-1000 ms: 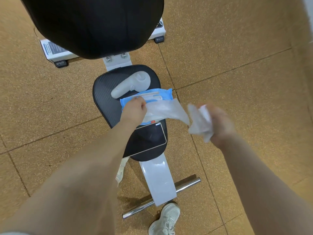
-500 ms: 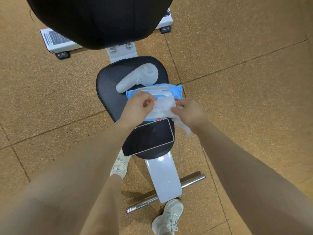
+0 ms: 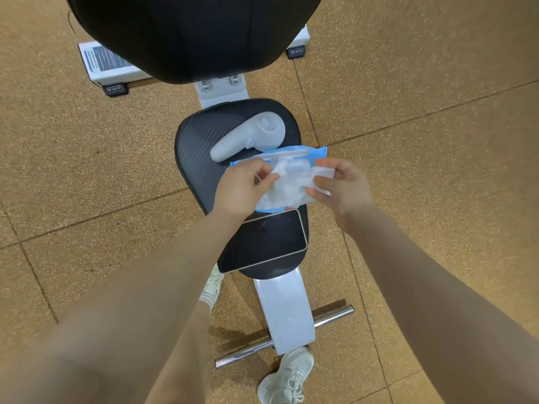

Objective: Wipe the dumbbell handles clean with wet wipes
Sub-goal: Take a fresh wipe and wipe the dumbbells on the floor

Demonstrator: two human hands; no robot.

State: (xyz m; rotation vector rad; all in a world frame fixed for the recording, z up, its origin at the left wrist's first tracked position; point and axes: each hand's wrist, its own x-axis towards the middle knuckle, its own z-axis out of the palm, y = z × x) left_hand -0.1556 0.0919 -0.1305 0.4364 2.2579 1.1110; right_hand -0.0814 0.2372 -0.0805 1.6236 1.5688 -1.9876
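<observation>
A blue pack of wet wipes (image 3: 316, 151) lies on the black bench seat (image 3: 195, 147), its white flap open. A crumpled white wet wipe (image 3: 287, 188) hangs over the pack between both hands. My left hand (image 3: 242, 189) pinches the wipe's left side at the pack's opening. My right hand (image 3: 342, 189) grips its right side, fingers closed on it. No dumbbell is in view.
A white handheld controller (image 3: 248, 135) lies on the seat behind the pack, and a dark phone (image 3: 265, 240) in front of it. The black backrest (image 3: 192, 33) fills the top. The bench's white frame (image 3: 284, 310) and chrome foot bar (image 3: 332, 314) stand on cork-coloured floor, beside my white shoes (image 3: 287, 377).
My right hand, which had pulled a wipe out to the right, came back to the pack. Both hands now hold the wipe over the opening.
</observation>
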